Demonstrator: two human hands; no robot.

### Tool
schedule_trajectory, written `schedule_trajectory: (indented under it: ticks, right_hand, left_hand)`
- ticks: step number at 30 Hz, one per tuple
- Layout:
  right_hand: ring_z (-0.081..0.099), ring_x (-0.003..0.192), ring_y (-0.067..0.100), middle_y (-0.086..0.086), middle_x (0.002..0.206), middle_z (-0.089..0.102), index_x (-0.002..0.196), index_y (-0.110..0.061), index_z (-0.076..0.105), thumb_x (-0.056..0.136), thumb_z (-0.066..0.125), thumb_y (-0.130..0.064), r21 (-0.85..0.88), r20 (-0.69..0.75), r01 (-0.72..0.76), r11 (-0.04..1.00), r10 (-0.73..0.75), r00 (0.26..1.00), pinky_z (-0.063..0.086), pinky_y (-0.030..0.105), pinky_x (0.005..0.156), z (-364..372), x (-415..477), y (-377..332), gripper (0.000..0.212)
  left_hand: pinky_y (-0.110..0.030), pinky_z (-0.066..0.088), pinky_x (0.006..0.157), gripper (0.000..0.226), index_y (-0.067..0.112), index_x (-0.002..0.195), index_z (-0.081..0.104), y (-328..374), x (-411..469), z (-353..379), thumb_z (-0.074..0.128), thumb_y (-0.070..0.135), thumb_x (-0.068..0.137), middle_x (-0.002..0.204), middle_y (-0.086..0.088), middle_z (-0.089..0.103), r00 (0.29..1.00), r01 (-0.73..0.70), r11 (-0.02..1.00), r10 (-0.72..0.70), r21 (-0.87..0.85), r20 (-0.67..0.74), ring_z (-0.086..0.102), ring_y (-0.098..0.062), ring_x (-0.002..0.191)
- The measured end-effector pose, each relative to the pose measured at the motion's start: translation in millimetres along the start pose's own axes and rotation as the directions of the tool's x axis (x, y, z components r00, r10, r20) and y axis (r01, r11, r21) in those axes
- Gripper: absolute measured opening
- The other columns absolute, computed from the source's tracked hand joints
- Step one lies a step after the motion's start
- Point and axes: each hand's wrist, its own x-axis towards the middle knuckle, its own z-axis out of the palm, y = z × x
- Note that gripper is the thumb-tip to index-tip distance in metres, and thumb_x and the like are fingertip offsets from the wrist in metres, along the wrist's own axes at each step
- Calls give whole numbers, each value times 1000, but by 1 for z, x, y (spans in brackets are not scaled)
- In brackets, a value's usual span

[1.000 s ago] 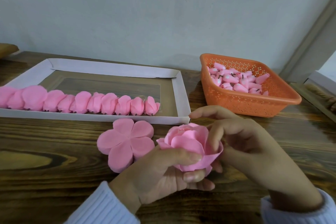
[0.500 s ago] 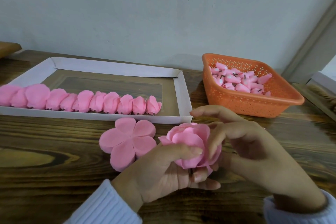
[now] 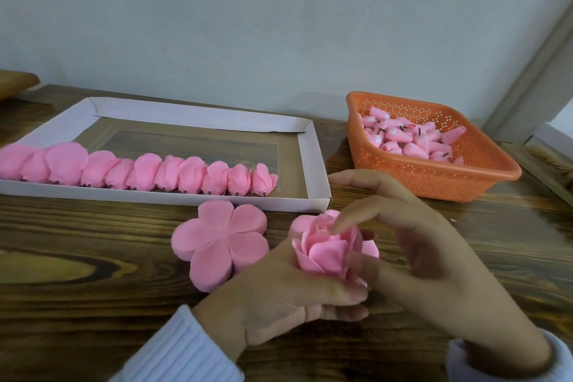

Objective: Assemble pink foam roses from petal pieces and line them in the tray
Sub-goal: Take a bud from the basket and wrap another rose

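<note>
Lower centre of frame: L hand (image 3: pixel 288 295) grips the rose (image 3: pixel 325 250) from below, thumb curled across its base, other fingers wrapped under.

R hand (image 3: pixel 434 257), lower right: fingers bent and spread, one fingertip (image 3: pixel 339 225) touching the rose's top petals, thumb against its right side. Thumb blurred; can't tell whether it pinches a petal.

Rose is held just above the table (image 3: pixel 77 304), near the tray's lower right corner.

Stack of flat 5-lobe petal pieces (image 3: pixel 221 242) lies just left of the rose, on the table.

White tray (image 3: pixel 161 198), mid left: row of finished roses (image 3: pixel 145 175) along its near edge.

Orange basket (image 3: pixel 434 183), mid right, holds pink buds (image 3: pixel 412 139).
</note>
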Motion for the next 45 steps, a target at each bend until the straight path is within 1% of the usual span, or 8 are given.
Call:
schedule_trajectory:
  ticks: [4,8,12,18,22,29,40,45]
  right_hand:
    - [44,132,18,-12,135,49,97,-33,70,80,64,-27,-194,30,34,980,-28,999,34,18,101,8,2,0,18]
    - [41,134,18,-13,135,48,86,-33,68,78,65,-22,-220,48,21,975,-11,999,30,15,101,10,2,-1,14]
    - [40,135,17,-15,134,49,84,-34,67,79,62,-24,-166,91,18,986,-3,996,35,23,102,9,2,-3,12]
    - [44,133,18,-9,134,51,83,-22,71,82,62,-26,-10,66,-33,999,33,997,39,31,101,2,-1,-2,10]
    - [45,132,20,-11,133,52,84,-26,69,80,63,-23,22,36,-2,1000,2,999,41,34,98,2,0,-2,7]
    - [41,136,23,-3,135,51,82,-25,70,74,67,-14,-5,15,65,998,-64,998,40,35,100,0,0,1,14]
    - [37,135,22,-2,139,47,77,-26,73,74,66,-32,-340,-53,70,938,-94,994,27,21,109,-1,2,-1,10]
    - [39,135,17,-6,137,50,76,-29,74,82,63,-37,-290,-37,40,956,-52,998,27,17,107,1,1,-1,15]
  left_hand:
    - [-28,56,74,42,22,94,74,1,0,2,59,-13,76,90,-5,67,1000,9,1000,-9,14,11,67,-14,84]
    - [-27,56,75,48,26,95,74,1,-1,2,56,-15,76,93,-4,66,999,3,999,-5,35,35,67,-12,85]
    - [-28,55,79,51,29,100,73,1,-1,-1,55,-13,78,93,2,69,996,-2,1000,0,15,94,66,-11,88]
    - [-35,54,82,30,17,99,70,1,1,-5,60,1,76,86,-4,56,982,33,979,5,-199,187,57,-11,77]
    - [-35,53,85,26,12,105,69,1,3,-10,70,16,79,85,-1,62,964,75,952,7,-296,265,56,-11,78]
    - [-35,52,84,28,11,108,69,-5,5,-15,64,30,88,85,-1,66,979,47,950,18,-309,205,57,-11,76]
    - [-40,52,85,33,14,104,71,-7,7,-17,74,36,80,84,-3,65,993,0,954,36,-299,114,53,-13,74]
    - [-45,52,87,33,11,103,70,-6,7,-15,69,37,82,78,-5,64,999,-25,955,35,-296,29,57,-14,71]
